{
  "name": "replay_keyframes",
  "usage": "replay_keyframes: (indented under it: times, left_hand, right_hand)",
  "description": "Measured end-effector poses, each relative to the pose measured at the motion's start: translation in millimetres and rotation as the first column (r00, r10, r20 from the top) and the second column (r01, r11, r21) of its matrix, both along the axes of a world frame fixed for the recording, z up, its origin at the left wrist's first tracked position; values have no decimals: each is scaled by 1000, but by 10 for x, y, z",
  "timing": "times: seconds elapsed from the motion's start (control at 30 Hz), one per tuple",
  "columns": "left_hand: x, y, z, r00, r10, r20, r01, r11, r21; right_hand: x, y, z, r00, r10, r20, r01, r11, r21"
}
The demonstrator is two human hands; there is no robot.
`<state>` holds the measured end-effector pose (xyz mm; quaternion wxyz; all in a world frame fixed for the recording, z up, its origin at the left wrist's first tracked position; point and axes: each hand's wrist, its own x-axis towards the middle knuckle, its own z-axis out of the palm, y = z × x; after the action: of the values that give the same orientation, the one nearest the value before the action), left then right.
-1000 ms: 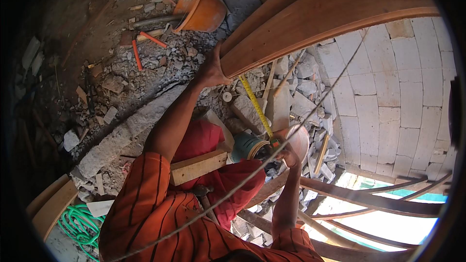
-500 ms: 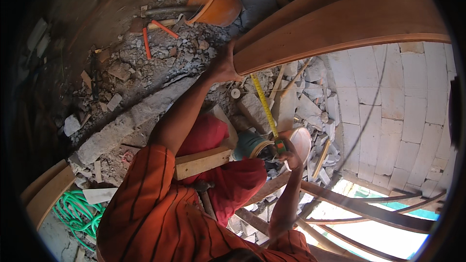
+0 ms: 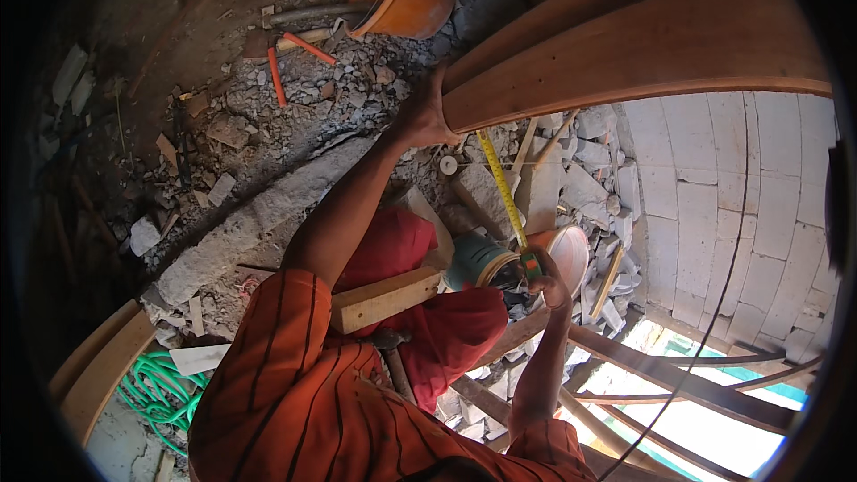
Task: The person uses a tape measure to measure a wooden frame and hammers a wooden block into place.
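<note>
My left hand (image 3: pixel 423 116) is closed around the near end of a long brown wooden plank (image 3: pixel 625 54), which stretches away to the upper right. A yellow tape measure blade (image 3: pixel 502 186) runs from just under that end down to my right hand (image 3: pixel 552 280). The fingers of this hand are wrapped round the tape measure's case (image 3: pixel 532 261), green and orange in colour. Where the blade's far tip sits is hidden behind the plank. Across my red-clothed lap lies a short wooden block (image 3: pixel 384 298), with a hammer (image 3: pixel 394 350) beside it.
An orange bucket (image 3: pixel 415 0) lies tipped on rubble at the top. Below my right hand are a teal bucket (image 3: pixel 471 261) and a pale round container (image 3: pixel 571 254). A block wall (image 3: pixel 732 187) stands right, above wooden beams (image 3: pixel 678 379). Green hose (image 3: pixel 156 388) coils lower left.
The whole view has shifted slightly, so the scene sits a little further right. My right hand has turned a little around the tape measure; my left hand keeps its hold on the plank.
</note>
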<state>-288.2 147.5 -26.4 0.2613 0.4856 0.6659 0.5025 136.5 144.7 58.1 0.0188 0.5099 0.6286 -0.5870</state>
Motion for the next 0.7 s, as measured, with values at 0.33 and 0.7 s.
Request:
replay_keyframes:
  times: [0.33, 0.7]
  left_hand:
    - [4, 10, -48, 999, 10, -43, -9, 999, 34]
    - [3, 7, -58, 1000, 13, -18, -12, 1000, 24]
  right_hand:
    - [-114, -17, 141, 994, -82, 70, 88, 993, -80]
    - [-111, -7, 110, 999, -43, 0, 43, 998, -49]
